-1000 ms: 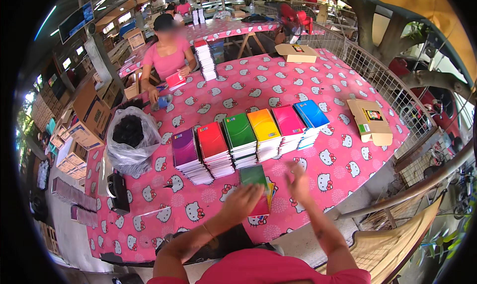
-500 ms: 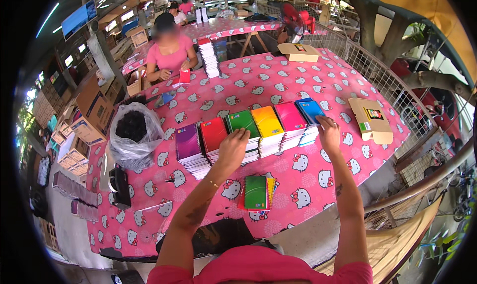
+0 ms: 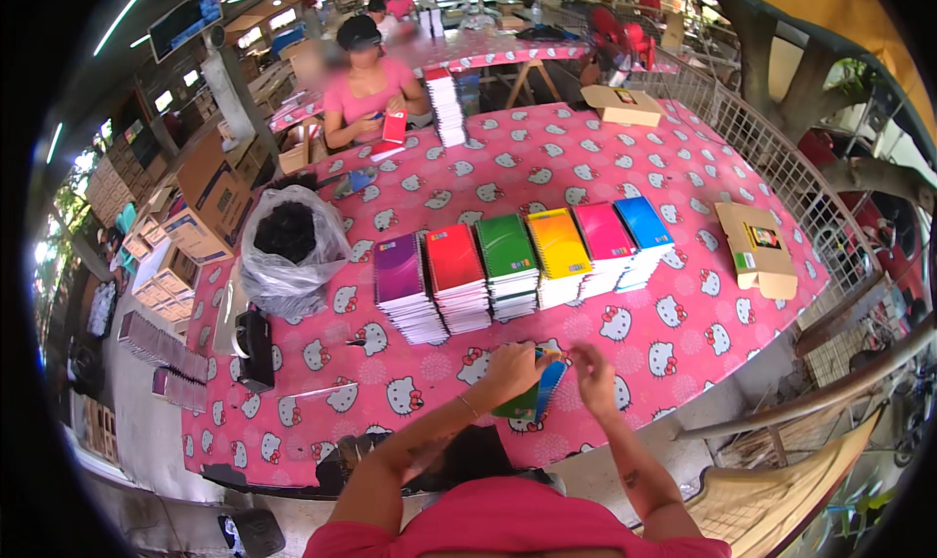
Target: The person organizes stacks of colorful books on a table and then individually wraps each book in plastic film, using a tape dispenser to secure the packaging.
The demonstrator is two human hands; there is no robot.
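Near the front edge of the table, my left hand (image 3: 517,371) grips the upper edge of a small pile of spiral notebooks. A blue notebook (image 3: 551,387) lies slanted there over a green notebook (image 3: 517,405); my hand hides part of both. Just right of the pile, my right hand (image 3: 591,375) hovers with bent fingers apart and nothing visible in them. Beyond my hands stands a row of notebook stacks: purple (image 3: 398,267), red (image 3: 455,255), green (image 3: 508,246), yellow (image 3: 559,242), pink (image 3: 603,231) and blue (image 3: 643,223).
A clear plastic bag with black contents (image 3: 285,251) and a black device (image 3: 256,351) sit left. Flattened cartons lie right (image 3: 756,251) and at the far edge (image 3: 622,105). Across the pink patterned table (image 3: 400,394), a co-worker (image 3: 366,90) handles a red notebook beside a tall stack (image 3: 446,109).
Both hands have drawn back from the stacks toward me. A blue notebook now lies on the small front pile under my left hand. The view has shifted slightly.
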